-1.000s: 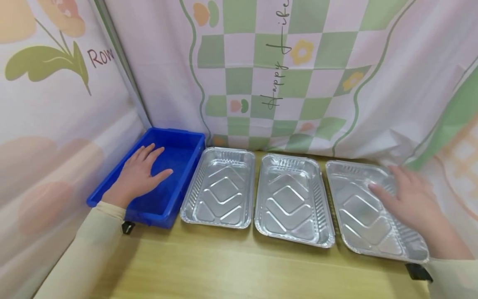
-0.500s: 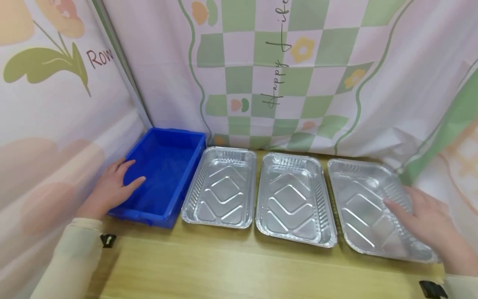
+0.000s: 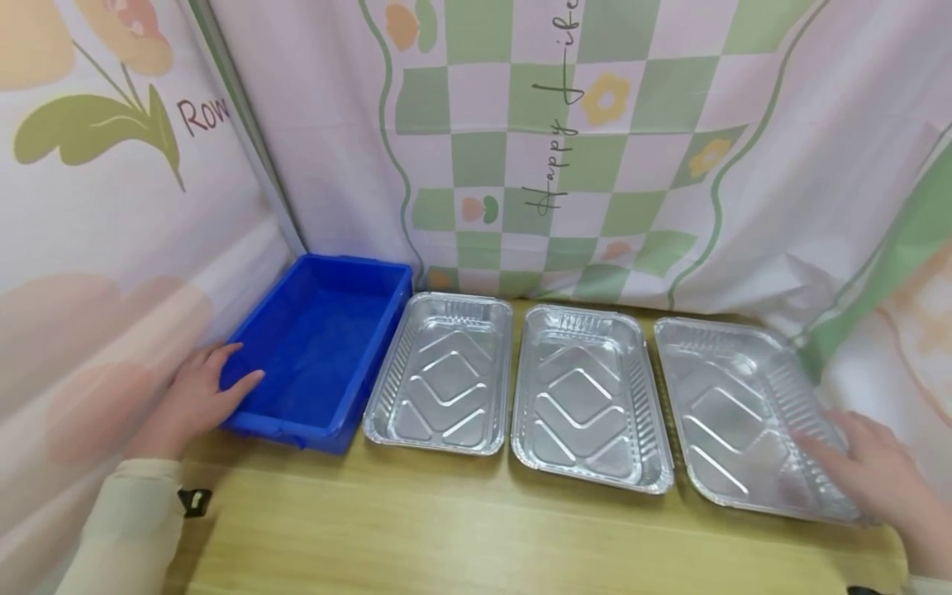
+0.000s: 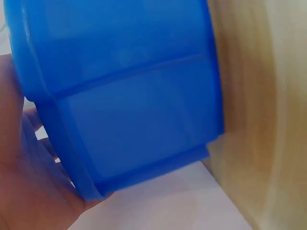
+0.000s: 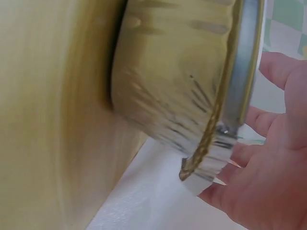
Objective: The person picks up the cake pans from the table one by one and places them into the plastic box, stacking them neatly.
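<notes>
At the left of the head view stands a deep blue plastic bin (image 3: 305, 347) with nothing in it. My left hand (image 3: 195, 401) is at its left rim near the front corner, thumb and fingers spread loosely. The left wrist view has the bin's outer end wall (image 4: 134, 120) up close, with that hand beside the rim. On the far right lies an aluminium foil tray (image 3: 725, 413). My right hand (image 3: 870, 463) hovers at its right side, fingers relaxed and apart. In the right wrist view these fingers (image 5: 261, 122) overlap the tray's crimped edge (image 5: 216, 129). Neither hand holds anything.
Two more bare foil trays, one left (image 3: 446, 380) and one in the middle (image 3: 583, 405), stand between the bin and the right tray on a wooden table (image 3: 476, 529). A patterned curtain (image 3: 558, 140) hangs close behind; another cloth (image 3: 89, 289) borders the left.
My left hand has drawn back from over the bin, left and nearer to me. My right hand has shifted right and nearer, off the tray's middle. Bin and trays stay put.
</notes>
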Tool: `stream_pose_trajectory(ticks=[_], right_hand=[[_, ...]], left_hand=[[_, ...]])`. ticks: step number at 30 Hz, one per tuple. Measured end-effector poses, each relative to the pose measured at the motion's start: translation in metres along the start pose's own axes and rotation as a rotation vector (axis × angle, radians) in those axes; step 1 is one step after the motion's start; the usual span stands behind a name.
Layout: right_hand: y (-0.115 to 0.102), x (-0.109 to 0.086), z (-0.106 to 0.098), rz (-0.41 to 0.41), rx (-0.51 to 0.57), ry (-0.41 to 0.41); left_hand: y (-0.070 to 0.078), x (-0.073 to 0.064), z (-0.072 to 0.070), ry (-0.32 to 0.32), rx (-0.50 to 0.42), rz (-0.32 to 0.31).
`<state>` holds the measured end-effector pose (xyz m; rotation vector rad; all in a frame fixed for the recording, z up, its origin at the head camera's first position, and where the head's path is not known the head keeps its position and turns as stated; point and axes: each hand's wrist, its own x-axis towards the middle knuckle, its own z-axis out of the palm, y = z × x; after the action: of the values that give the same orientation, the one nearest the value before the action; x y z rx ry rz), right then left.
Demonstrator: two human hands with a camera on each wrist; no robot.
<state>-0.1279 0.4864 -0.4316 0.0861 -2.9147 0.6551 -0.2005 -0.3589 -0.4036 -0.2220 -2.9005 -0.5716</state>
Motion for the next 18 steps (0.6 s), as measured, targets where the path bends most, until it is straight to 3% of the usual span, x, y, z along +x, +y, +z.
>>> stream_pose_trajectory(ticks=[3, 10, 18], right_hand=[[0.004, -0.003, 0.002, 0.011, 0.03, -0.01], [0.006, -0.006, 0.004, 0.068, 0.051, -0.042], [0.017, -0.025, 0.009, 0.193, 0.315, -0.028]], left_hand=[[-0.003, -0.004, 0.001, -0.021, 0.0, -0.027], [-0.007, -0.011, 0.003, 0.001, -0.018, -0.046], [-0.018, -0.023, 0.01, 0.051, -0.139, -0.116]])
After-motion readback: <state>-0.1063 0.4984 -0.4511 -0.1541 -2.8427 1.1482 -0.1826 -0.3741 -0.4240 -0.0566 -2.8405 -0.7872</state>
